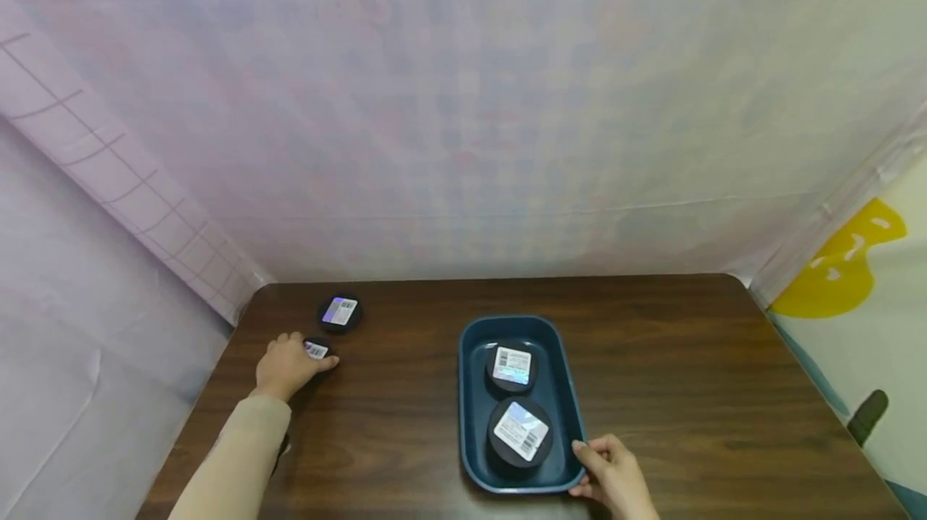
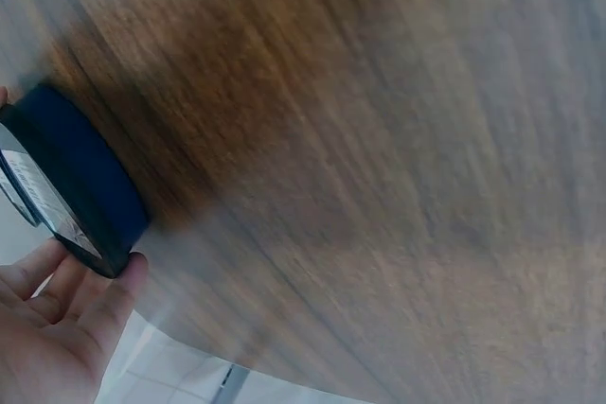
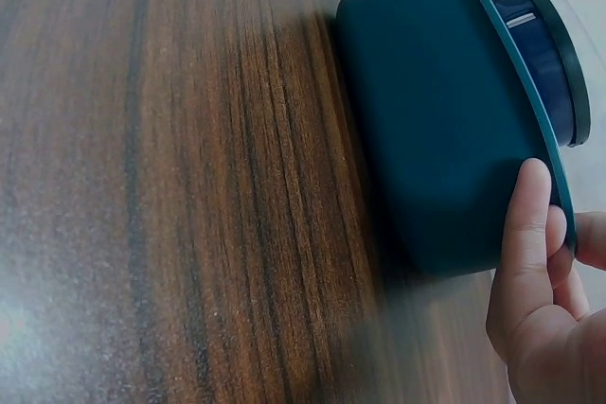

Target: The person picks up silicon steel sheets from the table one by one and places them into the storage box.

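Note:
At the table's left, my left hand (image 1: pixel 288 367) grips a low round tub (image 1: pixel 316 349). The left wrist view shows this tub (image 2: pixel 90 172) with a dark blue side, a black rim and a white label, the fingertips against its edge. Just beyond it sits a similar black round tub (image 1: pixel 339 312). My right hand (image 1: pixel 611 476) pinches the front right corner of a dark teal tray (image 1: pixel 463 399), thumb over the rim and fingers outside, as the right wrist view of the hand (image 3: pixel 549 328) also shows. Two labelled tubs, a rear one (image 1: pixel 511 368) and a front one (image 1: pixel 520 432), stand in the tray.
The brown wooden table (image 1: pixel 695 375) reaches back to a pale curtain (image 1: pixel 463 142). Something dark (image 1: pixel 281 454) is partly hidden beneath the left sleeve (image 1: pixel 239 456). On the right hangs a pale cloth with a yellow print (image 1: pixel 833 286).

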A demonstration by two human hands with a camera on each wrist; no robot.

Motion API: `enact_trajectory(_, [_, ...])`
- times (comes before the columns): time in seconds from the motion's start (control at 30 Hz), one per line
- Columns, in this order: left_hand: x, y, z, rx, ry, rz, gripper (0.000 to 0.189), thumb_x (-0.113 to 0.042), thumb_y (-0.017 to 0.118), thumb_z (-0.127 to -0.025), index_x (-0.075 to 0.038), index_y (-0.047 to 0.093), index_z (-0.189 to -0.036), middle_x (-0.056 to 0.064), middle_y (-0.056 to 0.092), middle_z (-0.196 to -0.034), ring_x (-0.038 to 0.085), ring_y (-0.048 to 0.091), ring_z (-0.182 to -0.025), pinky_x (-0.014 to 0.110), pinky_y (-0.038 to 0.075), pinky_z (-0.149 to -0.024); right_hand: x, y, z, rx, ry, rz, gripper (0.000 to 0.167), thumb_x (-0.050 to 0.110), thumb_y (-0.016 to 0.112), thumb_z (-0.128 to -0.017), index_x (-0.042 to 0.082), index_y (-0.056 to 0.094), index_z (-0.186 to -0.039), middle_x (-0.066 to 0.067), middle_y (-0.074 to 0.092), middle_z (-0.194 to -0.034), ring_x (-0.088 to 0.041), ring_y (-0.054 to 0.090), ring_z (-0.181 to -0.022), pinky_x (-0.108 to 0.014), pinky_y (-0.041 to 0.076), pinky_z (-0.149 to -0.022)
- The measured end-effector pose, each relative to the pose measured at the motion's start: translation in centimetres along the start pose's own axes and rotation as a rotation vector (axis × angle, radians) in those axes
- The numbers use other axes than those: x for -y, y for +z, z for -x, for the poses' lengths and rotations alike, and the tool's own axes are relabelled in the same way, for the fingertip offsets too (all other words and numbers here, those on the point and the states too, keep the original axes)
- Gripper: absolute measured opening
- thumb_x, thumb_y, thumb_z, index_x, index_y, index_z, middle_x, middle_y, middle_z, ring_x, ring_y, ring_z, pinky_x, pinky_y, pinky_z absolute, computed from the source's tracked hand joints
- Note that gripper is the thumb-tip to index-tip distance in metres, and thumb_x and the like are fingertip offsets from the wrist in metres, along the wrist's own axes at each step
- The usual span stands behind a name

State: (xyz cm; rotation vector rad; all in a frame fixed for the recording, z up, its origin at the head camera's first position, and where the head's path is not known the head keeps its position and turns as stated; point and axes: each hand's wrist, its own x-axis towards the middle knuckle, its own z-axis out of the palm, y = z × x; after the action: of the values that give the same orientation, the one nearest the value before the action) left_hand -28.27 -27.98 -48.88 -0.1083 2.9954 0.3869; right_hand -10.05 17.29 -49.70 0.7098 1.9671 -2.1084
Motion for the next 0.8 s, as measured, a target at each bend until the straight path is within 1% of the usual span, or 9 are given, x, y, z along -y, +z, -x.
enact_trajectory(0.13, [0.1, 0.1, 0.3, -0.007, 0.015, 0.003, 0.088, -0.059, 0.071, -0.068, 0.013, 0.051, -0.114, 0.030, 0.053, -0.101, 0.045, 0.052, -0.094, 0.056, 0.046, -0.071, 0.0, 0.0, -0.2, -0.020, 0.007, 0.008, 0.016, 0.004, 0.057, -0.088, -0.006, 0.045, -0.091, -0.006, 0.045, -0.067, -0.014, 0.050, -0.054, -0.034, 0.055, -0.053])
enact_trajectory(0.27, [-0.2, 0.1, 0.3, -0.010, 0.041, -0.007, 0.085, -0.059, 0.071, -0.067, 0.011, 0.053, -0.112, 0.027, 0.055, -0.102, 0.043, 0.053, -0.095, 0.055, 0.047, -0.072, 0.1, 0.0, -0.4, -0.026, 0.010, 0.006, 0.015, 0.004, 0.056, -0.089, -0.006, 0.045, -0.090, -0.006, 0.045, -0.068, -0.015, 0.051, -0.054, -0.034, 0.055, -0.053])
enact_trajectory(0.53, [-1.4, -0.6, 0.5, -0.022, 0.087, -0.013, 0.084, -0.057, 0.073, -0.066, 0.011, 0.054, -0.111, 0.020, 0.056, -0.096, 0.035, 0.053, -0.089, 0.049, 0.048, -0.066, 0.3, 0.0, -0.5, -0.031, 0.011, -0.001, 0.014, 0.004, 0.056, -0.089, -0.006, 0.045, -0.090, -0.006, 0.045, -0.066, -0.015, 0.052, -0.051, -0.032, 0.054, -0.051])
enact_trajectory(0.67, [-2.0, -0.9, 0.7, -0.031, 0.120, -0.020, 0.082, -0.056, 0.074, -0.066, 0.010, 0.055, -0.112, 0.020, 0.056, -0.096, 0.034, 0.053, -0.089, 0.048, 0.048, -0.066, 0.3, 0.0, -0.5, -0.036, 0.016, -0.001, 0.014, 0.003, 0.056, -0.088, -0.005, 0.045, -0.090, -0.005, 0.044, -0.065, -0.015, 0.053, -0.050, -0.032, 0.053, -0.050])
enact_trajectory(0.8, [-2.5, -1.1, 1.0, -0.028, 0.137, -0.027, 0.082, -0.055, 0.075, -0.066, 0.008, 0.055, -0.115, 0.020, 0.057, -0.099, 0.033, 0.053, -0.090, 0.048, 0.048, -0.066, 0.3, 0.0, -0.4, -0.036, 0.021, 0.003, 0.014, 0.004, 0.056, -0.088, -0.005, 0.045, -0.090, -0.006, 0.044, -0.064, -0.016, 0.052, -0.050, -0.032, 0.054, -0.050])
